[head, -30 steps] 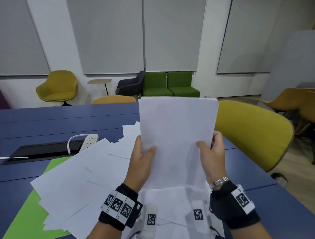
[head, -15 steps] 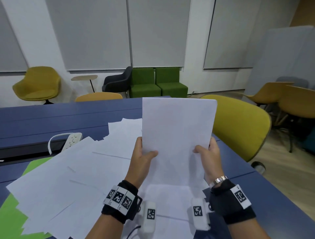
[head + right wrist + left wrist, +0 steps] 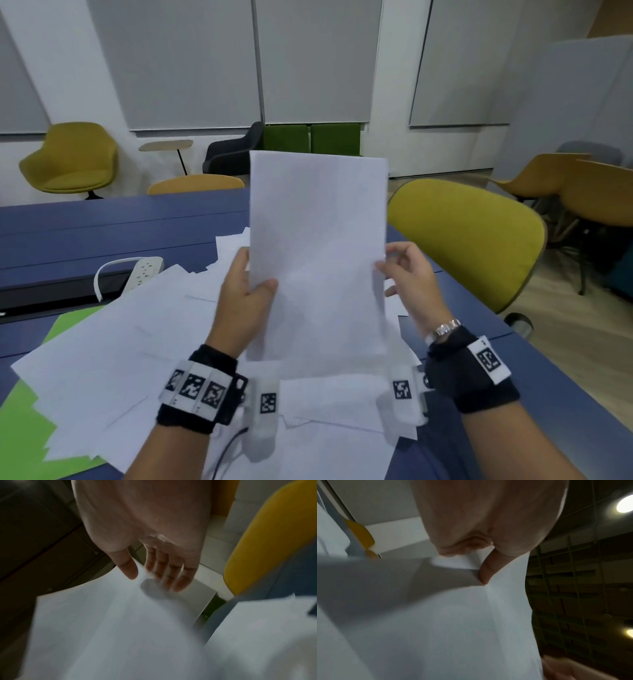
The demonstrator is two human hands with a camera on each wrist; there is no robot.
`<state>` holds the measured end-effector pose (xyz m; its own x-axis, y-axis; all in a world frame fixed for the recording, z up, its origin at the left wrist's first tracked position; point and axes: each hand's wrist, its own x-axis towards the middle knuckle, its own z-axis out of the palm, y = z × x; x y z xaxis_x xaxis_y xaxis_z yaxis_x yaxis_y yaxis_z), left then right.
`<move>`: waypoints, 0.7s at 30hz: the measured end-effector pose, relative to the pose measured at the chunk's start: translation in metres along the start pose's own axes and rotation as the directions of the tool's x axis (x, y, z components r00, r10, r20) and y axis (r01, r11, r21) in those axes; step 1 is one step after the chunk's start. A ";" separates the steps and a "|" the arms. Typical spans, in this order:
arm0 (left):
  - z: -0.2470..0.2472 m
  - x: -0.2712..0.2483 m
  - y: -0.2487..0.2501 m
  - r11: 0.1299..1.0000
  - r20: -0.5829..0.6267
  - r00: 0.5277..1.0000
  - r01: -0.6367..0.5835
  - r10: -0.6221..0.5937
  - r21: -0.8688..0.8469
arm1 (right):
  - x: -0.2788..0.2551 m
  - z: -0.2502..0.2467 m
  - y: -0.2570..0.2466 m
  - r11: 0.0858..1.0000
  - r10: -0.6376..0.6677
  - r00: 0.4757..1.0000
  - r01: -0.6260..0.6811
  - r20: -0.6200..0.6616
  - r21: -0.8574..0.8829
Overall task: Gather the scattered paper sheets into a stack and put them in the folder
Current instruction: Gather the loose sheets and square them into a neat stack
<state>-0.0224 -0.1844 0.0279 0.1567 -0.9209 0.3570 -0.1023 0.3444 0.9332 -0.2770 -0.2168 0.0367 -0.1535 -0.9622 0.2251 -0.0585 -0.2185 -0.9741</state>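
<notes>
paper stack [image 3: 317, 260] stands upright between both hands in the head view; left hand [image 3: 241, 301] pinches its left edge, right hand [image 3: 409, 282] sits loose beside the right edge. scattered sheets [image 3: 113, 356] and green folder [image 3: 20, 435] lie left of the hands. left wrist view: thumb clamps paper. right wrist view: fingers [image 3: 171, 574] spread, relaxed.

The right hand [image 3: 409, 274] has let go of the held sheets' [image 3: 317, 246] right edge, fingers now spread beside it; the stack has risen higher
</notes>
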 end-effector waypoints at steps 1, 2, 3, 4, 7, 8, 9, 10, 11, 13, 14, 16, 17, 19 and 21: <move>-0.013 0.003 0.001 1.000 -0.036 0.999 -0.002 0.003 0.016 | 0.009 -0.005 -0.002 0.998 0.023 1.000 -0.024 -0.015 -0.057; -0.027 0.006 0.002 1.000 -0.079 0.997 0.000 0.002 0.027 | 0.021 -0.011 0.000 0.988 0.053 0.997 -0.060 -0.048 -0.142; -0.040 0.009 0.002 0.999 -0.121 0.993 0.005 -0.001 0.035 | 0.034 -0.018 0.003 0.965 0.078 0.994 -0.096 -0.081 -0.245; -0.051 0.012 0.002 0.999 -0.153 0.988 0.011 -0.005 0.039 | 0.047 -0.022 0.008 0.917 0.108 0.989 -0.137 -0.098 -0.376; -0.071 0.016 0.003 0.999 -0.199 0.980 0.025 -0.021 0.021 | 0.075 -0.022 0.027 0.566 0.268 0.963 -0.192 -0.042 -0.802; -0.075 0.017 0.004 0.999 -0.206 0.978 0.026 -0.022 0.018 | 0.078 -0.017 0.032 0.440 0.341 0.939 -0.195 -0.039 -0.877; -0.077 0.017 0.005 0.999 -0.209 0.978 0.026 -0.021 0.022 | 0.079 -0.011 0.037 0.350 0.405 0.914 -0.186 -0.031 -0.918; -0.079 0.018 0.006 0.999 -0.208 0.978 0.023 -0.017 0.025 | 0.080 -0.007 0.043 0.293 0.460 0.888 -0.175 -0.022 -0.940; -0.081 0.018 0.005 0.999 -0.205 0.979 0.021 -0.016 0.026 | 0.082 -0.003 0.051 0.249 0.501 0.865 -0.165 -0.019 -0.954; -0.082 0.020 0.004 0.999 -0.206 0.978 0.021 -0.015 0.024 | 0.086 0.005 0.062 0.167 0.535 0.844 -0.154 -0.042 -0.974; -0.083 0.020 0.004 0.999 -0.206 0.978 0.023 -0.017 0.025 | 0.087 0.009 0.067 0.133 0.538 0.841 -0.149 -0.055 -0.980; -0.084 0.021 0.004 0.999 -0.205 0.979 0.020 -0.013 0.032 | 0.089 0.017 0.069 0.090 0.553 0.831 -0.126 -0.056 -0.988; -0.084 0.021 0.003 0.999 -0.203 0.979 0.014 -0.006 0.040 | 0.089 0.019 0.068 0.094 0.554 0.831 -0.127 -0.054 -0.987; -0.086 0.021 0.003 0.999 -0.204 0.979 0.008 0.003 0.049 | 0.085 0.025 0.061 0.114 0.575 0.817 -0.148 -0.056 -0.982; -0.086 0.022 0.002 0.999 -0.210 0.978 0.007 0.003 0.049 | 0.085 0.027 0.059 0.096 0.590 0.805 -0.141 -0.057 -0.985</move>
<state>0.0658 -0.1884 0.0415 0.3596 -0.8607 0.3604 -0.1490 0.3283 0.9327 -0.2672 -0.3155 -0.0021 -0.2147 -0.8943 -0.3927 -0.9559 0.2748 -0.1033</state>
